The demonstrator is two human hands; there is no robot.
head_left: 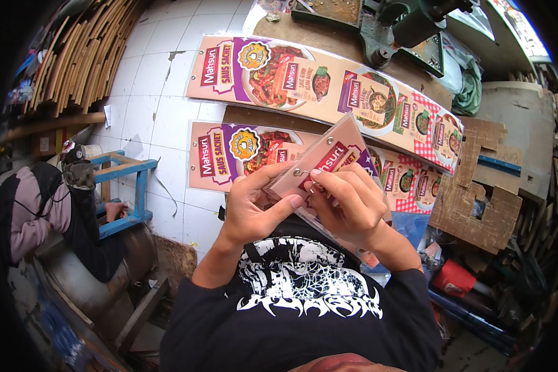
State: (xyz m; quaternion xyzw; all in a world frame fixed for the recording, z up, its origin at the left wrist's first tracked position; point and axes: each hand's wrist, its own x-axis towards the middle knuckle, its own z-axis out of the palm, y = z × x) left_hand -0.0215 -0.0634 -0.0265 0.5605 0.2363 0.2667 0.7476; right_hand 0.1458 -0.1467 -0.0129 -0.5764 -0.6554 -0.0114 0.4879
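Note:
A long printed panel [342, 141] with food pictures and metal eyelets is tilted up in front of my chest. My left hand [251, 204] grips its near left corner, thumb on the printed face and fingers behind. At an eyelet there, my right hand [356, 201] is closed in a pinch on a small piece of bent metal wire [299, 173]. How the wire sits in the eyelet is partly hidden by the fingers. Beyond my hands lies a similar panel [197, 178], partly covered by the held one. Farther off, another matching panel [332, 105] lies flat.
A dark green metal press [409, 31] stands at the far edge of the work surface. Worn brown boards [483, 223] lie to the right, above a red object [454, 279]. On the left are a blue frame [144, 186], a seated person [40, 201] and stacked strips [80, 56].

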